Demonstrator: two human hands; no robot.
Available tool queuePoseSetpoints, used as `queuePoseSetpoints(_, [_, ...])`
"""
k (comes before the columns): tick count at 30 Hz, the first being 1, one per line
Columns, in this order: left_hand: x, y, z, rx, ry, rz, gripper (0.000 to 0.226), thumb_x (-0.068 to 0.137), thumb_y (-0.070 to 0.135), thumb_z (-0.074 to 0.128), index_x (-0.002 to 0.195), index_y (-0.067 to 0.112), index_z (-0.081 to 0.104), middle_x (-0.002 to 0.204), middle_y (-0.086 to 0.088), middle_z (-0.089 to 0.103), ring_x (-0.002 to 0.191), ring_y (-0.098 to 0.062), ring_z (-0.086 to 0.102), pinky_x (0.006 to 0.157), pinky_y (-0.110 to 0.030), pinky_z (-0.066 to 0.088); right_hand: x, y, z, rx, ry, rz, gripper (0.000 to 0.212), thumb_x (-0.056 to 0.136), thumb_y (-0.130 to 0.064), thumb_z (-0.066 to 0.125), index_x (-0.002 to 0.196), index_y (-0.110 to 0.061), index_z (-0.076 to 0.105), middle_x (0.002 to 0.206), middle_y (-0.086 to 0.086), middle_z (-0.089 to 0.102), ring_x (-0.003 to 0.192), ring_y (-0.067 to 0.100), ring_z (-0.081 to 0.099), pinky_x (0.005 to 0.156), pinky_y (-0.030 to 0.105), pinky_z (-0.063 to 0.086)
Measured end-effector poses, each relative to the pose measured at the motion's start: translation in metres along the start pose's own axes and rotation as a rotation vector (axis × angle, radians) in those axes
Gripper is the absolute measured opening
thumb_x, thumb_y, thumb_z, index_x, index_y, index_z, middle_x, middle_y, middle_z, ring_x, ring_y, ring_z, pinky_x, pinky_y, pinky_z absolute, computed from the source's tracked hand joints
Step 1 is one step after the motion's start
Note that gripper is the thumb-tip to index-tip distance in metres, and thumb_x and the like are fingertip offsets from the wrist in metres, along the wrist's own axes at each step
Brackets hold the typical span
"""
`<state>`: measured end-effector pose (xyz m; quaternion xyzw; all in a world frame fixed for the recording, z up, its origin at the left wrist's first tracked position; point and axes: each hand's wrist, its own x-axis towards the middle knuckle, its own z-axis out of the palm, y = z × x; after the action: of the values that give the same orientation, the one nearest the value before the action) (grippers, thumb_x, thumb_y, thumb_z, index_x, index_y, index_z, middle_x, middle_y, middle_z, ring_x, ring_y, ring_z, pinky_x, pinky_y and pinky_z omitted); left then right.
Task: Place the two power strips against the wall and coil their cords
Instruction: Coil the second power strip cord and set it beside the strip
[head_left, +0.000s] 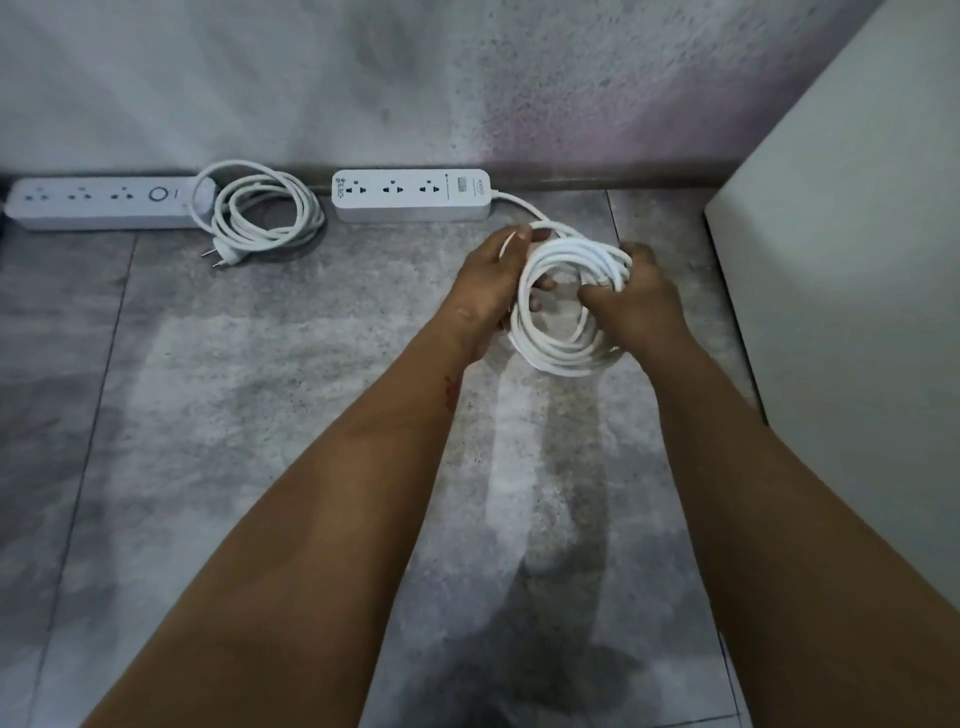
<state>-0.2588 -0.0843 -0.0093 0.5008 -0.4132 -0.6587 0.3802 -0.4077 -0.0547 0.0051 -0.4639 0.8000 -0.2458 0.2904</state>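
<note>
Between our hands hangs the coiled cord: our left hand and right hand each close around its loops. Just beyond them, its power strip lies along the wall; farther left, the second power strip with its own coil.

Mottled grey tiled floor, rough grey wall, pale cabinet side at right

Open floor left, white cabinet blocking right

We see a room in a home; a gray tile floor; a rough gray wall; a white cabinet.
</note>
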Motion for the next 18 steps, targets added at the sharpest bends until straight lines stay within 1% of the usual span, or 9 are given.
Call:
queuePoseSetpoints(2, [0.0,-0.003,-0.002,-0.074,0.06,-0.031,0.032,0.106,0.028,0.038,0.121,0.012,0.061,0.1,-0.01,0.072,0.079,-0.018,0.071,0.058,-0.028,0.056,-0.001,-0.002,0.003,0.106,0.075,0.032,0.05,0.082,-0.028,0.064,0.129,-0.018,0.049,0.103,0.002,0.064,0.092,0.023,0.062,0.081,0.036,0.051])
queuePoseSetpoints(4, [-0.003,-0.003,-0.002,-0.158,0.058,-0.088,0.03,0.106,0.025,0.036,0.121,0.013,0.06,0.107,-0.015,0.07,0.081,-0.023,0.07,0.056,-0.027,0.056,-0.001,-0.004,0.005,0.135,0.123,0.048,0.041,0.084,-0.025,0.062,0.123,-0.016,0.051,0.098,0.002,0.063,0.087,0.022,0.061,0.079,0.038,0.053])
queuePoseSetpoints(7, [-0.003,-0.001,0.001,-0.255,0.039,-0.121,0.031,0.106,0.02,0.035,0.124,0.012,0.059,0.098,-0.012,0.069,0.075,-0.018,0.069,0.055,-0.026,0.055,0.0,-0.006,0.01,0.141,0.17,0.074,0.036,0.086,-0.023,0.059,0.12,-0.013,0.053,0.096,0.002,0.061,0.085,0.022,0.061,0.078,0.037,0.052])
queuePoseSetpoints(10, [-0.004,-0.002,0.004,-0.225,0.099,-0.087,0.027,0.102,0.016,0.039,0.11,0.013,0.064,0.093,-0.009,0.07,0.079,-0.02,0.069,0.067,-0.031,0.056,-0.001,-0.009,0.017,0.262,0.238,0.171,0.032,0.087,-0.021,0.059,0.116,-0.011,0.055,0.093,0.002,0.059,0.088,0.026,0.064,0.081,0.041,0.056])
queuePoseSetpoints(12, [-0.004,-0.005,0.011,-0.155,0.104,-0.122,0.035,0.102,0.033,0.038,0.105,0.013,0.066,0.092,-0.009,0.072,0.081,-0.024,0.069,0.073,-0.036,0.055,0.0,-0.015,0.019,0.377,0.286,0.238,0.03,0.087,-0.017,0.056,0.116,-0.01,0.054,0.092,0.003,0.059,0.089,0.027,0.065,0.08,0.04,0.056])
queuePoseSetpoints(13, [-0.006,-0.005,0.015,-0.141,0.082,-0.138,0.049,0.099,0.05,0.035,0.114,0.014,0.065,0.101,-0.01,0.073,0.089,-0.024,0.07,0.079,-0.038,0.057,0.001,-0.018,0.019,0.409,0.305,0.249,0.031,0.087,-0.015,0.055,0.117,-0.01,0.054,0.093,0.004,0.059,0.089,0.027,0.064,0.08,0.038,0.055])
queuePoseSetpoints(15, [-0.006,-0.006,0.023,-0.145,0.066,-0.161,0.088,0.079,0.08,0.04,0.138,0.015,0.047,0.124,-0.01,0.065,0.108,-0.024,0.066,0.092,-0.041,0.055,0.004,-0.023,0.021,0.407,0.325,0.245,0.032,0.088,-0.012,0.053,0.12,-0.009,0.052,0.099,0.007,0.061,0.09,0.026,0.062,0.084,0.038,0.054])
queuePoseSetpoints(16, [-0.004,-0.008,0.025,-0.125,0.077,-0.15,0.095,0.073,0.081,0.046,0.142,0.015,0.038,0.126,-0.009,0.062,0.111,-0.023,0.064,0.093,-0.04,0.054,0.004,-0.025,0.021,0.43,0.322,0.264,0.032,0.088,-0.012,0.053,0.12,-0.01,0.051,0.103,0.008,0.063,0.093,0.026,0.063,0.086,0.04,0.055])
queuePoseSetpoints(18, [0.0,-0.011,0.026,-0.033,0.124,-0.066,0.071,0.088,0.059,0.056,0.136,0.011,0.036,0.108,-0.007,0.065,0.097,-0.02,0.067,0.08,-0.03,0.057,0.005,-0.027,0.025,0.575,0.267,0.379,0.033,0.085,-0.011,0.054,0.117,-0.014,0.049,0.104,0.009,0.063,0.093,0.03,0.067,0.083,0.047,0.058])
